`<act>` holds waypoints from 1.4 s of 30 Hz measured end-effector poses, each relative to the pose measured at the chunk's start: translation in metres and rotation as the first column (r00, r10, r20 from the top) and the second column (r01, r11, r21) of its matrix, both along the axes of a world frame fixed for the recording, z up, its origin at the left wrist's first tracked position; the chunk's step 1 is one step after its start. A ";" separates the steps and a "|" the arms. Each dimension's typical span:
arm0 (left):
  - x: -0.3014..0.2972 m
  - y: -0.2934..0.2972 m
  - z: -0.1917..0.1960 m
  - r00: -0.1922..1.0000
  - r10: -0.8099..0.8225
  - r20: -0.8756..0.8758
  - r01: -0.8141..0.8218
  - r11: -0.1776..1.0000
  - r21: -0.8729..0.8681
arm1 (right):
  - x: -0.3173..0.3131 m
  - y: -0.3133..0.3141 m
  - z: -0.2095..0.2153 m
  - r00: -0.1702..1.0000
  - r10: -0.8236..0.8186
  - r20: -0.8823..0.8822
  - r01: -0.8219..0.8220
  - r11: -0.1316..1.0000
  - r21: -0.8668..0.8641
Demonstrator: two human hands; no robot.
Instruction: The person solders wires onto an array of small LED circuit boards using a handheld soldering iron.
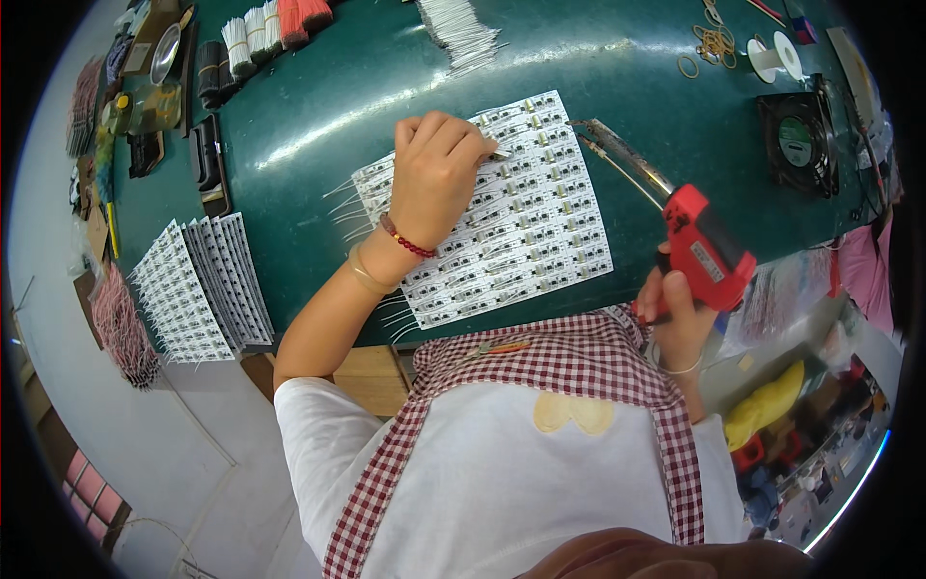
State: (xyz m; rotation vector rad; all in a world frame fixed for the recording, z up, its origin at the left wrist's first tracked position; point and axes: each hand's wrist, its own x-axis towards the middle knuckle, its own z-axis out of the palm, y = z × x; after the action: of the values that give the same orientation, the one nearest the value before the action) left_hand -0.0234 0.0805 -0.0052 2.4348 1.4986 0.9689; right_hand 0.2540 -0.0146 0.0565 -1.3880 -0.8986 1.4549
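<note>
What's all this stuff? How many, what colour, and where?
circuit sheet: 1, white, table's near middle
soldering gun: 1, red and black, right of the sheet
stacked sheets: several, white, left
loose wires: many, white, far middle
wire bundles: several, white or red, far left
fan: 1, black, right
spool: 1, white, far right
rubber bands: several, tan, beside spool
table: 1, green, underneath
edge clutter: uncountable, mixed colours, rim
apron: 1, red-and-white checked, on the person
left hand: 1, bare, over the sheet
right hand: 1, bare, gripping the gun
</note>
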 end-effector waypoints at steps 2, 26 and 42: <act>0.000 0.001 0.000 1.000 -0.013 0.013 0.013 1.000 -0.004 | 0.000 0.002 0.001 1.000 0.005 -0.007 -0.005 1.000 0.005; 0.011 -0.002 0.011 0.999 -0.027 0.017 0.026 0.997 0.068 | 0.002 0.005 0.003 0.998 -0.042 -0.039 0.042 0.999 0.007; 0.024 0.000 0.004 0.999 0.027 -0.024 -0.026 1.000 0.003 | 0.001 0.005 0.004 0.998 -0.044 -0.042 0.045 0.999 0.015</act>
State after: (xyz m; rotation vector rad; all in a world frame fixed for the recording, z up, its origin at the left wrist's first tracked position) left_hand 0.0007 0.0803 -0.0017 2.4437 1.5422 0.9504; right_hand 0.2551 -0.0098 0.0609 -1.3533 -0.8462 1.4345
